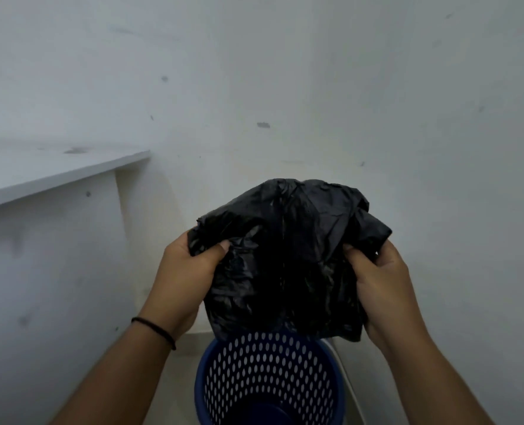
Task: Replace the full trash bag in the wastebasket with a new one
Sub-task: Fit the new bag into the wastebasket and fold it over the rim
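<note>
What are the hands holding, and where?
Both hold the black bag: left hand grips its left edge, right hand its right edge, above the basket.

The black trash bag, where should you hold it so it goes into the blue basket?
Hold the black trash bag by its crumpled edges, one from each side, as the left hand and right hand do. It's limp, so pulling sideways probably opens it over the empty blue perforated wastebasket below.

A plain indoor corner, likely a home or small office: scuffed white walls (285, 72), a white shelf (55, 176) on the left, a perforated blue wastebasket (270, 378) on the floor.
</note>
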A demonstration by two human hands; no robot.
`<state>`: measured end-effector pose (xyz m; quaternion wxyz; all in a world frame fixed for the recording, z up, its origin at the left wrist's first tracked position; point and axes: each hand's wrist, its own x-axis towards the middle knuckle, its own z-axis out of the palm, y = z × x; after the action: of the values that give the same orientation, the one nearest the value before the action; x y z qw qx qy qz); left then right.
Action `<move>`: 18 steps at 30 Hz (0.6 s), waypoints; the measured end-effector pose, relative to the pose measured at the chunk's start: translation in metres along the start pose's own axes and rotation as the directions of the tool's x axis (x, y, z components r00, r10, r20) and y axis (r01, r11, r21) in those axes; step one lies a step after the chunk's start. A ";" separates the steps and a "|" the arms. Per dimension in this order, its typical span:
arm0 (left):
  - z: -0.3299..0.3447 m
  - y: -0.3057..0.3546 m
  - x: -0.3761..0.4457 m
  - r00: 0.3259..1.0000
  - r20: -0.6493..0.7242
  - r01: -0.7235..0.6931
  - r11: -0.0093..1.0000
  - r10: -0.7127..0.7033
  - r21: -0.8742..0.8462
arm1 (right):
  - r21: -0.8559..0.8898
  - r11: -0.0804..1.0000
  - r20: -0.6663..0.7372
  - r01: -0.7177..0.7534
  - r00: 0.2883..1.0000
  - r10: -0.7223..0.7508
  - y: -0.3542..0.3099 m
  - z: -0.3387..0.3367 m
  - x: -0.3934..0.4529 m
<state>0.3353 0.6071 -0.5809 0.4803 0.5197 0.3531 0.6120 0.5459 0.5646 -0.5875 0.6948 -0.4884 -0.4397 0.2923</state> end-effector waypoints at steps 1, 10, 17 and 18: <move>-0.002 0.008 -0.006 1.000 -0.001 0.005 1.000 -0.005 0.002 | 0.013 1.000 -0.005 -0.026 1.000 0.026 -0.004 -0.007 -0.004; 0.000 0.055 -0.038 0.998 -0.057 -0.009 0.994 0.016 0.110 | -0.176 0.984 -0.235 -0.030 0.972 -0.013 -0.033 -0.050 -0.035; 0.022 0.062 -0.042 0.992 -0.108 0.076 0.996 -0.071 0.037 | -0.699 0.395 0.550 0.597 0.801 -0.236 -0.028 0.021 -0.104; 0.025 0.061 -0.042 0.988 -0.092 0.121 0.993 -0.121 -0.009 | -0.738 0.324 0.539 0.591 0.806 -0.244 -0.015 0.028 -0.102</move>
<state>0.3463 0.5474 -0.5316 0.5006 0.4675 0.4049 0.6057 0.4754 0.4855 -0.6025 0.3030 -0.5851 -0.7461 -0.0960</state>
